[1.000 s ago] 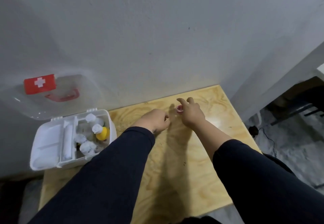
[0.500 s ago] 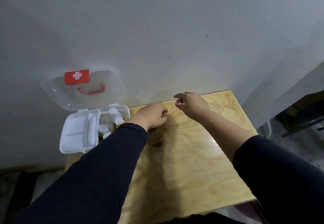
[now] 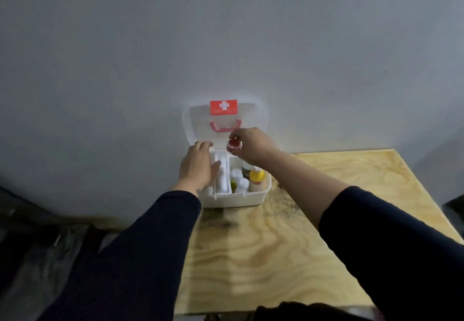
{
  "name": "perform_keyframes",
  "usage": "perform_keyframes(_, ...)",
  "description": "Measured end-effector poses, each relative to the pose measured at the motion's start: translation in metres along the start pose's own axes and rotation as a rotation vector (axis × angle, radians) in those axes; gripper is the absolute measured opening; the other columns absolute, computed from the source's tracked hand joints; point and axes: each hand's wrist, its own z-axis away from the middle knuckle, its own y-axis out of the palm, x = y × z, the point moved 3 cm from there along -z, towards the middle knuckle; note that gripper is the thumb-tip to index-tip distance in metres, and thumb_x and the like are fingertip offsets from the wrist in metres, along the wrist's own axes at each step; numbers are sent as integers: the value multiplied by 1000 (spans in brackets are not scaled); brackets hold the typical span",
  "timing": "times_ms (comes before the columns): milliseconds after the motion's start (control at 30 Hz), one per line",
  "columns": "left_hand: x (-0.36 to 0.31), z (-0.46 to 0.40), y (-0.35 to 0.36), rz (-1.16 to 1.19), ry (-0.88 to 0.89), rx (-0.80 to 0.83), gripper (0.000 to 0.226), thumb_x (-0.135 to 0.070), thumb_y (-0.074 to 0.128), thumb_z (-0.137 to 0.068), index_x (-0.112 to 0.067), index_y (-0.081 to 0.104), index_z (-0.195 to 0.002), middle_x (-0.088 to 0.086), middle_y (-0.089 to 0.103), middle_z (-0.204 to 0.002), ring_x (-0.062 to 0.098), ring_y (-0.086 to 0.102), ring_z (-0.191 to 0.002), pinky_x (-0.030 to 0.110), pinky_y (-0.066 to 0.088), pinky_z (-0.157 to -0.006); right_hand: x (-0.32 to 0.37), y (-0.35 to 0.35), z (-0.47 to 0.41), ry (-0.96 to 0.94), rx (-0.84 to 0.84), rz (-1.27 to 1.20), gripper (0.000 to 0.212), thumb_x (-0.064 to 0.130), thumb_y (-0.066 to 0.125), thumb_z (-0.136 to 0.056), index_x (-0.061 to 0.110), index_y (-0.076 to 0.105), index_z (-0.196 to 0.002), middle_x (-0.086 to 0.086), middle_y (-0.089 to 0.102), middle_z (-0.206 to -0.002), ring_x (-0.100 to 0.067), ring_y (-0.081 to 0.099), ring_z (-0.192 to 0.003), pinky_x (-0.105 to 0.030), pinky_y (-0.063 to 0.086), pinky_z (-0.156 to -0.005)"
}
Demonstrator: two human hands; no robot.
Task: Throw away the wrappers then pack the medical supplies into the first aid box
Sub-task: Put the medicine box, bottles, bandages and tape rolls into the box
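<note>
The white first aid box (image 3: 253, 199) stands open at the back left corner of the wooden table (image 3: 288, 245). Its clear lid (image 3: 198, 122), with a red cross label and red handle, leans against the wall. Inside stand a yellow-capped bottle (image 3: 256, 179) and several white-capped bottles (image 3: 239, 182). My right hand (image 3: 253, 148) holds a small red-capped jar (image 3: 234, 144) above the box's back edge. My left hand (image 3: 197, 166) hovers flat over the box's left compartments, fingers apart, nothing visibly in it.
A grey wall runs right behind the box. Dark plastic bags (image 3: 37, 245) lie on the floor left of the table. The table's right edge drops off toward a dark object (image 3: 454, 206).
Both hands moved left from the table's back middle to above the box; the right hand carried the small red jar along. The camera turned left, centring the box.
</note>
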Motion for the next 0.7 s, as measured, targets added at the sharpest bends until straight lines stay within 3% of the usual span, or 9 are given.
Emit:
perform_keyframes(133, 51, 6, 12, 108, -137, 75, 72, -44, 65, -85, -15, 36, -144, 7, 40, -146, 27, 37, -136, 43, 39, -107, 35, 44, -15, 17, 69, -15, 33, 29, 60, -90, 12, 63, -119, -11, 68, -118, -28, 62, -108, -36, 52, -91)
perform_keyframes(200, 63, 7, 15, 180, -82, 101, 79, -53, 69, -76, -23, 39, -142, 0, 50, -138, 20, 47, -128, 41, 44, -102, 48, 61, -24, 39, 75, -7, 32, 28, 59, -91, 10, 64, -117, -12, 69, -115, -29, 62, -106, -37, 52, -89)
perform_keyframes(267, 69, 9, 16, 282, -31, 146, 77, -46, 76, -72, -29, 41, -138, -6, 58, -130, 16, 53, -118, 38, 46, -99, 54, 74, -33, 73, 72, -6, 31, 27, 57, -91, 9, 64, -115, -13, 68, -114, -30, 63, -104, -37, 53, -88)
perform_keyframes(433, 81, 14, 23, 391, -16, 234, 96, -59, 74, -55, -33, 36, -139, -8, 58, -129, 17, 56, -119, 37, 47, -100, 59, 95, -47, 139, 100, 67, 31, 25, 54, -92, 8, 62, -117, -16, 66, -114, -32, 62, -105, -36, 53, -85)
perform_keyframes(700, 88, 11, 27, 391, -14, 247, 91, -49, 81, -68, -28, 34, -143, -3, 52, -136, 19, 50, -123, 37, 45, -101, 61, 100, -43, 146, 28, 28, 37, 25, 63, -87, 11, 58, -121, -11, 62, -118, -29, 61, -105, -36, 50, -83)
